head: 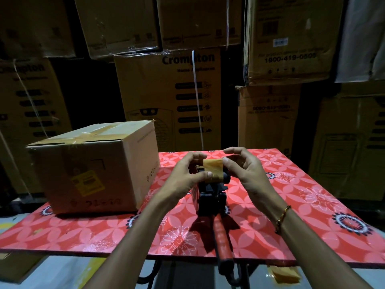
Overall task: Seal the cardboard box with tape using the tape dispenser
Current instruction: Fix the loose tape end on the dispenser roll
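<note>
Both hands, left hand (185, 174) and right hand (242, 165), pinch the tape (212, 170) on the tape dispenser (212, 197).

Cardboard box (91, 165): matt brown corrugated board, top seams covered with glossy tan tape, yellow paper label on the front. Desk (291, 205): smooth, slightly glossy red floral covering. Tape dispenser (212, 197): black frame, looks like plastic, with a red handle; its tape roll (213, 170) is semi-glossy tan.
</note>
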`<state>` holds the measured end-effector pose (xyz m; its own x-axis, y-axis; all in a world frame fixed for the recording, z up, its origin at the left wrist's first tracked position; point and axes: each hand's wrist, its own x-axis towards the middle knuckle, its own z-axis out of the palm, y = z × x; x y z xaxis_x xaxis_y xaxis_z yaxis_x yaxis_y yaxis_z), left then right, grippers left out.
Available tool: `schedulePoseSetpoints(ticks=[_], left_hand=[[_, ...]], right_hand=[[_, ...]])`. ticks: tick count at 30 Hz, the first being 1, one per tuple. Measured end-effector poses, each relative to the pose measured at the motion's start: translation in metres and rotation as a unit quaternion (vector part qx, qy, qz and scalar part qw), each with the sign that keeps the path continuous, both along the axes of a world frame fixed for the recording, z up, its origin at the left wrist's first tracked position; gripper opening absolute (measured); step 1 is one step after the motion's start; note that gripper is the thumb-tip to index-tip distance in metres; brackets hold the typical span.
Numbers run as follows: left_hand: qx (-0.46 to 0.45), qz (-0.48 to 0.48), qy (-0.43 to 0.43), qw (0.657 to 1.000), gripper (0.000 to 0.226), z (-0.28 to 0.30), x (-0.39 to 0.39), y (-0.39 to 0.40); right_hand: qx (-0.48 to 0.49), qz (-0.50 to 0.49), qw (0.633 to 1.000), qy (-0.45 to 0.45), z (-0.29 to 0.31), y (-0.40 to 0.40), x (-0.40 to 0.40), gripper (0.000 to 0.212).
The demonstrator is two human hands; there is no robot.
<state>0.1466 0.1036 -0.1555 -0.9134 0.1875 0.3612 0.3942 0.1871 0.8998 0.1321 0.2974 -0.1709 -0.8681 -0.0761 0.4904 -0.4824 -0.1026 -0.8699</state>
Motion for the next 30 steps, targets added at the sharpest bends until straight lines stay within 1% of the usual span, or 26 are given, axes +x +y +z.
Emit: schedulePoseSetpoints(ticks=[4,7,11,16,20,22,23,25,27,30], left_hand=[[-0.004,0.002,0.009,1.0,0.042,-0.001,-0.001,0.001],[-0.011,0.001,0.016,1.0,0.04,-0.001,0.0,0.001],[-0.019,0.001,0.018,1.0,0.04,0.001,0.001,0.001],[-0.019,-0.01,-0.009,1.0,0.04,0.004,0.0,-0.001],[-0.059,-0.012,-0.016,0.998,0.029,0.007,-0.001,0.0],[-0.063,-0.003,-0.017,0.998,0.021,0.007,-0.001,0.002],[-0.054,0.003,-0.016,0.998,0.02,0.008,-0.001,0.003],[-0.035,0.021,-0.01,0.999,0.026,0.011,0.0,0.006],[-0.048,0.045,0.009,0.998,0.026,0.014,0.0,0.01],[-0.068,0.082,0.036,0.994,0.017,0.016,-0.003,0.016]], right_hand=[[0.054,-0.022,0.998,0.016,0.005,-0.006,-0.001,0.022],[0.069,-0.01,0.998,0.009,0.009,-0.01,-0.003,0.016],[0.068,0.005,0.998,-0.018,0.013,-0.009,-0.007,0.008],[0.063,0.014,0.998,-0.029,0.014,-0.006,-0.011,0.007],[0.059,0.016,0.998,-0.027,0.015,-0.006,-0.012,0.008],[0.057,0.016,0.998,-0.024,0.014,-0.006,-0.011,0.009],[0.056,0.017,0.998,-0.021,0.014,-0.007,-0.011,0.009],[0.054,0.018,0.998,-0.014,0.015,-0.008,-0.01,0.008],[0.051,0.02,0.998,-0.009,0.017,-0.008,-0.008,0.007],[0.057,0.021,0.998,-0.006,0.02,-0.006,-0.006,0.012]])
